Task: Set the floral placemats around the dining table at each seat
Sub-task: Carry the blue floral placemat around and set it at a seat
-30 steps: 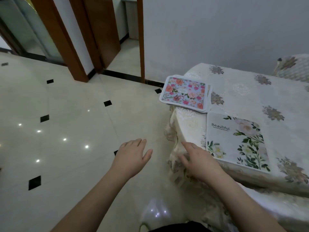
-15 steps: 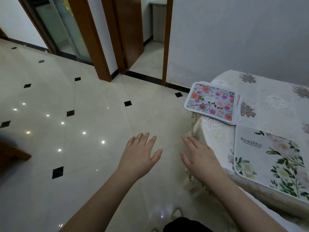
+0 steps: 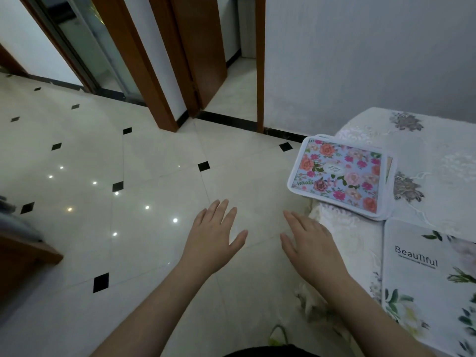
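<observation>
Both hands hung palm-down over the floor beside the table (image 3: 425, 150), holding nothing: the left hand (image 3: 211, 238) with fingers straight and thumb spread, the right hand (image 3: 311, 243) with fingers together. The pink floral placemats (image 3: 337, 179) overhung the table's corner; the white leafy placemat (image 3: 427, 284) lay just beside them on the table's near edge.

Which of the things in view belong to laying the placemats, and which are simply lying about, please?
Part of the job:
- blue floral placemat, overhanging the table corner
- white placemat printed "Beautiful"
- dining table under its lace cloth
- left hand and right hand, both empty

Just there:
- wooden furniture at the left edge
- door frames
</observation>
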Motion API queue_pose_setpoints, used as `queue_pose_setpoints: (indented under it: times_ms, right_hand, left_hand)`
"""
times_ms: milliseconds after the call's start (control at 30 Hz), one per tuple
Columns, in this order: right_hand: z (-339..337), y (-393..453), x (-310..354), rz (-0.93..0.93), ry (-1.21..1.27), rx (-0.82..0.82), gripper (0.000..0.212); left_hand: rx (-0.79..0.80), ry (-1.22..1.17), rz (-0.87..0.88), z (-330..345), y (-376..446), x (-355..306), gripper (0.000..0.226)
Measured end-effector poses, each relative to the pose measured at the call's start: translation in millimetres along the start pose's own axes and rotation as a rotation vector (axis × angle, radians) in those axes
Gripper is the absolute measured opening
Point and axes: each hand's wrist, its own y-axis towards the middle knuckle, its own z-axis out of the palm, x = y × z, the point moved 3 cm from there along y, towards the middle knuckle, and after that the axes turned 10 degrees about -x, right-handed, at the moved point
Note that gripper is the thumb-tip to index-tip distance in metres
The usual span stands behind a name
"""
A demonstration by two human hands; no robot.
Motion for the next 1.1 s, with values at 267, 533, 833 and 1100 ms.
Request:
queue_pose_setpoints:
  times_ms: [267, 533, 833, 1100]
  right_hand:
    - [19.0, 55.0, -3.5, -0.037, 0.003, 0.051, 0.064]
    - [49.3, 140.0, 28.9, -0.022, 0.001, 0.05, 0.057]
    - [76.2, 236.2, 76.9, 0.077, -0.032, 0.032, 0.057]
    - [82.6, 269.0, 53.4, 0.231, -0.126, -0.082, 0.05]
  left_hand:
    - [-0.011, -0.033, -0.059, -2.4, 60.7, 30.7, 0.091]
    - [-0.005, -0.076, 0.065, 16.4, 137.6, 66.9, 0.086]
    - [-0.044, -0.061, 0.295, 28.3, 215.6, 132.8, 0.07]
    - [-0.088, -0.099, 0.497, 46.6, 282.8, 133.7, 0.064]
